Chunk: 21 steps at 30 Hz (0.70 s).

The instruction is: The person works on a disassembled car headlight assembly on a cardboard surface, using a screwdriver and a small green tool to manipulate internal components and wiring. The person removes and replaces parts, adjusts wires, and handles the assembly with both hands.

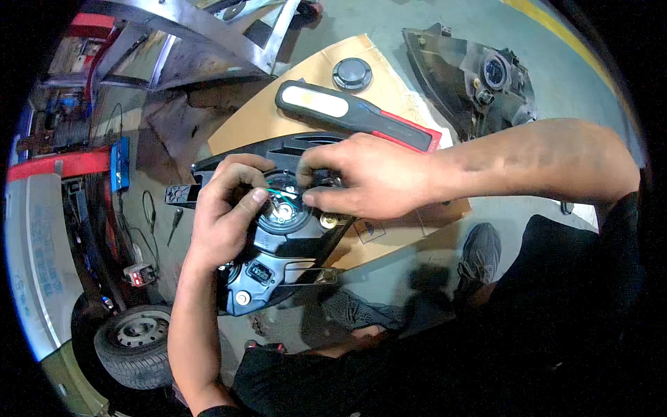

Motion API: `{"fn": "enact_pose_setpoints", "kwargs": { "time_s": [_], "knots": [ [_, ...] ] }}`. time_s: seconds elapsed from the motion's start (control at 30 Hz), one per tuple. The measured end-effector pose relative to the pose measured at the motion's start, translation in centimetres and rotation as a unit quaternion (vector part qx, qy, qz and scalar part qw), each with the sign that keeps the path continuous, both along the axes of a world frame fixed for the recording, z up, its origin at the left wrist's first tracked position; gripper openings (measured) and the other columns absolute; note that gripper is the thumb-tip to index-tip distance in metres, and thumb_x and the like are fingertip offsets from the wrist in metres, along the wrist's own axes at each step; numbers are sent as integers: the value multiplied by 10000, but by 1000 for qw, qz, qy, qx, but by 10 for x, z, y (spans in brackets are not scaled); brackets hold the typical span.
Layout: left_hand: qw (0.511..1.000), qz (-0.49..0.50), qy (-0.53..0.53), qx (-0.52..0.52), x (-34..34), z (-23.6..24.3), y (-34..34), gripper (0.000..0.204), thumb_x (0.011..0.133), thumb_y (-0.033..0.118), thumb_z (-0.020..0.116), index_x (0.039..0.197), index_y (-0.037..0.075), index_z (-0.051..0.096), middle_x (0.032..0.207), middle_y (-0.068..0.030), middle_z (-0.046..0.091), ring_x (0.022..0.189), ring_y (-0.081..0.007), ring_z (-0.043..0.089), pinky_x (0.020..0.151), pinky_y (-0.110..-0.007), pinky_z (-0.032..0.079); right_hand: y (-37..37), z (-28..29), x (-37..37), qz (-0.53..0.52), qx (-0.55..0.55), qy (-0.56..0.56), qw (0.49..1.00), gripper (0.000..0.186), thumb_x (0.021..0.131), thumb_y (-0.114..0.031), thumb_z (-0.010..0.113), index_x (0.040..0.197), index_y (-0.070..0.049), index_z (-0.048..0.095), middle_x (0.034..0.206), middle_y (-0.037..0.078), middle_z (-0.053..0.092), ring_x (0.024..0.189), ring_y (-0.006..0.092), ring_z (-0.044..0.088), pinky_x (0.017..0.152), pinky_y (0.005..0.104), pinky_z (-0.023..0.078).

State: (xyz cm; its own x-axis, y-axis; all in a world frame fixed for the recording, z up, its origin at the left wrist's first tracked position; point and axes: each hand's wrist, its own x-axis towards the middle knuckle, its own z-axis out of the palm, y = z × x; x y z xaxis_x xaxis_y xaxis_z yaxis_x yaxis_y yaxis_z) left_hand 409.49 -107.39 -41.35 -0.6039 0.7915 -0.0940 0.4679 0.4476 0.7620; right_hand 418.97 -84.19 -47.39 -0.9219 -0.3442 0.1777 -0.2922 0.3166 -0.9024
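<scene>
A black headlight housing [271,240] lies in front of me, its back side up, with a round opening [283,217] in it. Thin green wires [281,193] cross this opening above a bright metal part. My left hand [226,201] is curled at the opening's left rim, thumb tip beside the wires. From the right, my right hand [368,174] reaches over the housing, its thumb and forefinger bent close together at the wires' other end. Both hands are closed; what either pinches is too small or hidden to make out.
Under the housing lies a cardboard sheet [250,118], bearing a work light [347,111] and a round black cap [352,74]. Another headlight [479,80] sits on the floor at the far right. A wheel [139,340] stands at the lower left, near a screwdriver [175,224].
</scene>
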Motion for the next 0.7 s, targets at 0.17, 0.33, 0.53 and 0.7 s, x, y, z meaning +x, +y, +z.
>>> {"fn": "enact_pose_setpoints", "kwargs": {
  "time_s": [0.17, 0.33, 0.53, 0.7],
  "knots": [
    [1000, 5, 12, 2, 7, -4, 5, 62, 882, 54, 654, 912, 0, 656, 1108, -127, 643, 988, -226, 607, 870, -347, 485, -15, 8, -19, 56, 124, 4, 991, 268, 862, -257, 668, 976, -15, 695, 811, 235, 677, 804, 415, 665, 749, 476, 539],
    [993, -28, 112, -7, 8, -10, 4, 115, 857, 49, 648, 960, 3, 671, 1087, -146, 657, 987, -278, 620, 860, -366, 492, -18, 9, -26, 25, 60, -174, 983, 257, 842, -231, 649, 860, 18, 711, 783, 220, 686, 769, 347, 698, 764, 449, 545],
    [990, -12, 140, -1, 9, -11, 5, 210, 796, 36, 675, 1005, 20, 668, 1069, -124, 659, 937, -254, 616, 787, -338, 493, -26, 35, -30, -4, -200, -436, 877, 242, 892, -201, 633, 848, 35, 668, 623, 65, 587, 497, 125, 541, 448, 276, 440],
    [988, 20, 154, -3, 8, -14, 6, 192, 814, 36, 678, 1006, 25, 669, 1012, -98, 667, 849, -217, 613, 687, -303, 478, -21, 38, -39, 23, -163, -404, 900, 255, 894, -223, 648, 897, 30, 679, 692, 51, 614, 518, 118, 551, 456, 269, 461]
  ]
}}
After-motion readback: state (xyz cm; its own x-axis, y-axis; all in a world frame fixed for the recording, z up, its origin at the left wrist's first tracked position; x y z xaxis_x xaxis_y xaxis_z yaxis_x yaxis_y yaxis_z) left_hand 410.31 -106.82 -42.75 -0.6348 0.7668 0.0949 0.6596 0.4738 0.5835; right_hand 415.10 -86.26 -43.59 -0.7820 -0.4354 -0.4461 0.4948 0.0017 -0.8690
